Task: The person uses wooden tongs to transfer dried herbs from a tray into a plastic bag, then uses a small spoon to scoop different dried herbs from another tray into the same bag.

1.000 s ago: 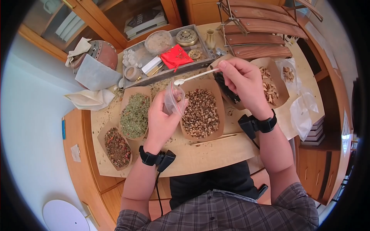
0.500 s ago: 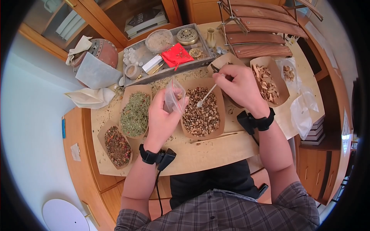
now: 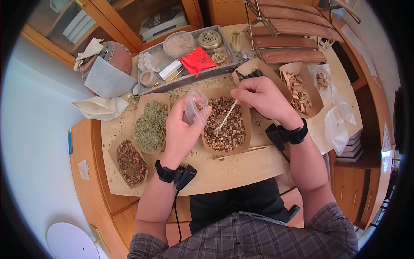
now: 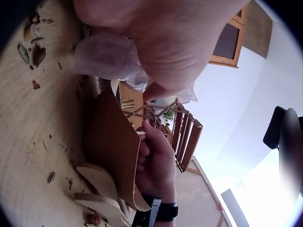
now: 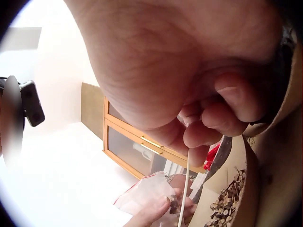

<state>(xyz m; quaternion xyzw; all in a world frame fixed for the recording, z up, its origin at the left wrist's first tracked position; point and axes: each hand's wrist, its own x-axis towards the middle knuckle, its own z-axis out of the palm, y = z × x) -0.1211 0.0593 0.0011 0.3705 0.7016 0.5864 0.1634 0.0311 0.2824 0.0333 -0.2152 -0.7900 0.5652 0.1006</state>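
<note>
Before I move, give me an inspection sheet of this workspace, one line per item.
Surface: pale wooden table, plant bits scattered on it.
Job's things: white spoon, lower end at the chopped brown pieces in a brown tray; clear bag with a red strip.
Clutter: grey tray bearing a red pouch; crumpled plastic at the right.
Hands: left hand holds the bag; right hand pinches the spoon.
Cables: black cable hangs from the left wrist camera, past the table edge.
Surroundings: glass-fronted cabinet behind; slatted wooden furniture at far right.
</note>
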